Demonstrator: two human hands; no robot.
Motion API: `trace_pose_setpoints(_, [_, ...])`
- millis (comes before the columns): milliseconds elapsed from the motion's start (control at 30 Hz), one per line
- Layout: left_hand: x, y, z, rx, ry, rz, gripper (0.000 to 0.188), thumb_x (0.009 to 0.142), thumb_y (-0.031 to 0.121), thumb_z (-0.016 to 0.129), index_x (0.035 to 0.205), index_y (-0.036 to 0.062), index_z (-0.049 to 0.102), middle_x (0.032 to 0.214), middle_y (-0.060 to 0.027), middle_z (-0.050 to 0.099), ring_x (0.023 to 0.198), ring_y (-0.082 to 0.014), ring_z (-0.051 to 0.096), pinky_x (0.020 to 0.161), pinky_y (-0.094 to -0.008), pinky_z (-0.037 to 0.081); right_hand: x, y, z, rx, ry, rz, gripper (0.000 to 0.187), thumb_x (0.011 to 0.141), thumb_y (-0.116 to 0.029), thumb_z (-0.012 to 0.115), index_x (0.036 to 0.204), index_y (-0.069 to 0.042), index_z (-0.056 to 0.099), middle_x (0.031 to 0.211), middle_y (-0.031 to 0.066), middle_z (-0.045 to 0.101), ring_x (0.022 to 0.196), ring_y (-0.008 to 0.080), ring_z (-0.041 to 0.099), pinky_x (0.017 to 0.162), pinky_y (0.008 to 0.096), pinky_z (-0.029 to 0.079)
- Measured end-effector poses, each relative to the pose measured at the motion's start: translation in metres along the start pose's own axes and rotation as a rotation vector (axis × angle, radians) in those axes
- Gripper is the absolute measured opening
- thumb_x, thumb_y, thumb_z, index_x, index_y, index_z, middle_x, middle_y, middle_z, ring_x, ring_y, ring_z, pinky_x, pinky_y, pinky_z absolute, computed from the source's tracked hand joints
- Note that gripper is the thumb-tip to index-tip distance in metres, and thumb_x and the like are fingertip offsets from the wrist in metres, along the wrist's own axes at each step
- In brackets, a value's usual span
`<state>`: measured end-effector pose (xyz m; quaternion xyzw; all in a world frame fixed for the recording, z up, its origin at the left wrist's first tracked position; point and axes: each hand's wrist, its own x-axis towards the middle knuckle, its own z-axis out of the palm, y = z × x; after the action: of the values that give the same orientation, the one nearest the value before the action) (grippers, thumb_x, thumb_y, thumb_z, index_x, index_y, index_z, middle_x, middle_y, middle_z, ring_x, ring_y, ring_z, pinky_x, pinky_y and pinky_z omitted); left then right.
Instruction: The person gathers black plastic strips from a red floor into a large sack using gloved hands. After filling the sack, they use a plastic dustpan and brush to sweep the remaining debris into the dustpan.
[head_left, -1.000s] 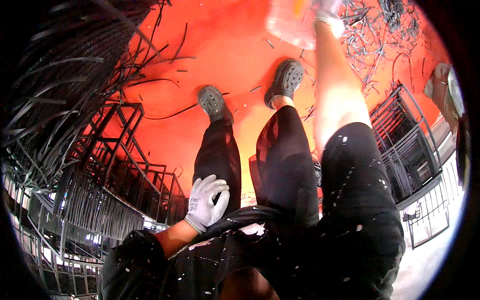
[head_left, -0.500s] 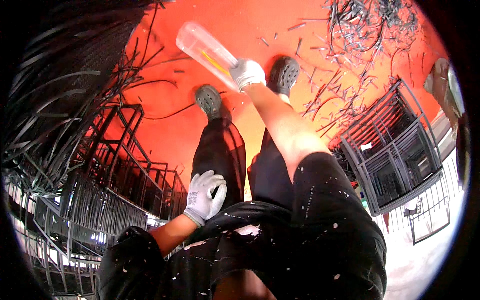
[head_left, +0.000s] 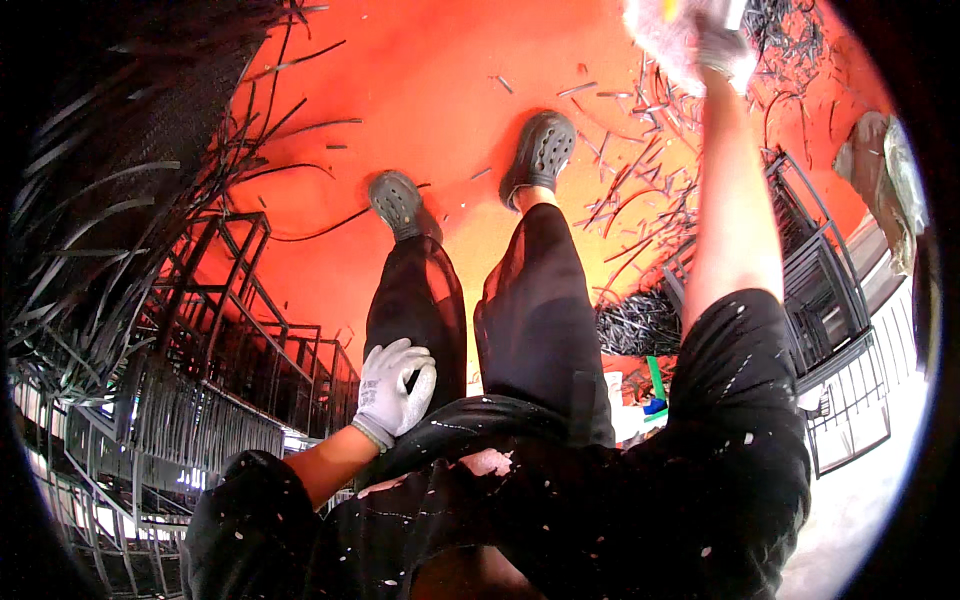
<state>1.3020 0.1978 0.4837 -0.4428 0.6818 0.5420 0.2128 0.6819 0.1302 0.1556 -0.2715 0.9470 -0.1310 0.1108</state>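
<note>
My right hand [head_left: 725, 55], in a whitish work glove, reaches to the upper right near the top edge. Its fingers are closed around a clear plastic container [head_left: 668, 35] with something yellow on or in it, blurred and partly cut off. In a grey-white glove, my left hand [head_left: 392, 385] rests against my left thigh. Its fingers curl together and the thumb meets the forefinger in a loop, with nothing visible inside. Beyond my right hand lies a tangled heap of dark strips [head_left: 790, 45].
Dark strip offcuts [head_left: 640, 170] litter the red floor [head_left: 400, 80] around my shoes [head_left: 545, 150]. A mass of long black strips [head_left: 110, 200] and metal frames [head_left: 215, 300] crowd the left. More dark frames [head_left: 825, 290] stand right, near a black strip pile [head_left: 640, 322] and a green object [head_left: 656, 378].
My right hand has swung up and right with the clear plastic container, from in front of my feet toward the strip heap. My left hand stays at my thigh.
</note>
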Motion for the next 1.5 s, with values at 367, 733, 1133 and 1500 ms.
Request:
trace_pose_setpoints(367, [0.008, 0.007, 0.001, -0.046, -0.051, -0.056, 0.010, 0.087, 0.018, 0.065, 0.094, 0.0123, 0.070, 0.108, -0.0064, 0.070, 0.113, -0.0331, 0.058, 0.096, -0.0460, 0.041, -0.302, -0.121, 0.101, -0.006, -0.616, 0.033, 0.039, 0.072, -0.046, 0.076, 0.091, -0.011, 0.074, 0.080, 0.0157, 0.071, 0.082, 0.0313, 0.070, 0.077, 0.0400, 0.054])
trace_pose_setpoints(733, [-0.002, -0.003, 0.005, -0.020, -0.042, -0.014, 0.009, 0.083, 0.017, 0.067, 0.091, 0.0129, 0.070, 0.104, -0.0047, 0.070, 0.111, -0.0318, 0.060, 0.093, -0.0464, 0.043, -0.048, -0.054, -0.016, -0.113, -0.022, 0.258, 0.056, 0.085, -0.059, 0.053, 0.107, -0.009, 0.067, 0.095, 0.0212, 0.070, 0.084, 0.0387, 0.069, 0.074, 0.0468, 0.055])
trace_pose_setpoints(1133, [0.014, -0.006, -0.006, 0.086, -0.114, -0.007, 0.013, 0.087, 0.018, 0.063, 0.093, 0.0087, 0.070, 0.105, -0.0085, 0.070, 0.112, -0.0337, 0.060, 0.095, -0.0456, 0.043, -0.094, -0.018, 0.029, -0.358, -0.216, -0.056, 0.032, 0.084, -0.036, 0.062, 0.081, -0.004, 0.069, 0.077, 0.0143, 0.069, 0.071, 0.0261, 0.066, 0.063, 0.0391, 0.051])
trace_pose_setpoints(1500, [0.090, 0.103, -0.019, 0.511, -0.084, -0.023, 0.062, 0.090, 0.035, 0.064, 0.140, 0.0028, 0.046, 0.145, -0.0173, 0.047, 0.136, -0.0303, 0.042, 0.115, -0.0452, 0.027, -0.212, -0.002, -0.290, 0.564, -0.303, 0.581, 0.020, 0.084, -0.024, 0.068, 0.090, -0.005, 0.071, 0.083, 0.0094, 0.072, 0.074, 0.0204, 0.068, 0.064, 0.0374, 0.053])
